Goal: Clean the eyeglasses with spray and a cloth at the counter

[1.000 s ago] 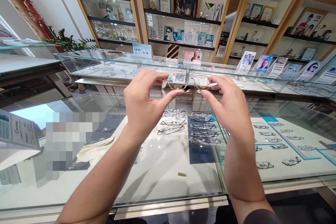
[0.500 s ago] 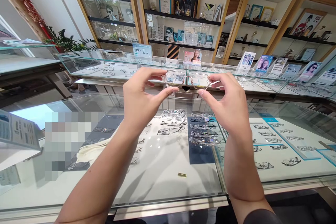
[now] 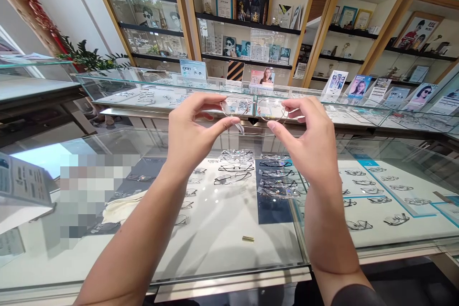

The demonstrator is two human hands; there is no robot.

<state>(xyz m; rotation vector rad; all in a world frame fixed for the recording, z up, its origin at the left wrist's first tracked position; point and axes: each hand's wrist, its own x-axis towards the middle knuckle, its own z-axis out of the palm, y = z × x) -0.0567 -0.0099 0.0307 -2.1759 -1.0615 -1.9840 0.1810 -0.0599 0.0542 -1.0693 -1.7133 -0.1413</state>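
Note:
A pair of thin-rimmed round eyeglasses (image 3: 271, 119) is held up in the air above the glass counter. My left hand (image 3: 197, 129) grips its left side between thumb and fingers, and a small clear strip hangs just below that thumb. On the other side, my right hand (image 3: 304, 126) pinches the right edge of the frame with thumb and forefinger. Both lenses are see-through, showing the far display case behind them. The temples are mostly hidden or too thin to make out.
Below my hands lies a glass display counter (image 3: 229, 248) holding rows of eyeglasses (image 3: 234, 167). A cream cloth (image 3: 120, 208) and a small gold bar (image 3: 248, 239) are near it. Across the aisle stands another glass case (image 3: 122, 100), with shelves behind. A leaflet stand (image 3: 25, 186) is at left.
The eyeglasses have tilted slightly, and the clear strip by my left thumb now hangs lower. My right thumb has shifted a little to the left. Both hands keep their hold.

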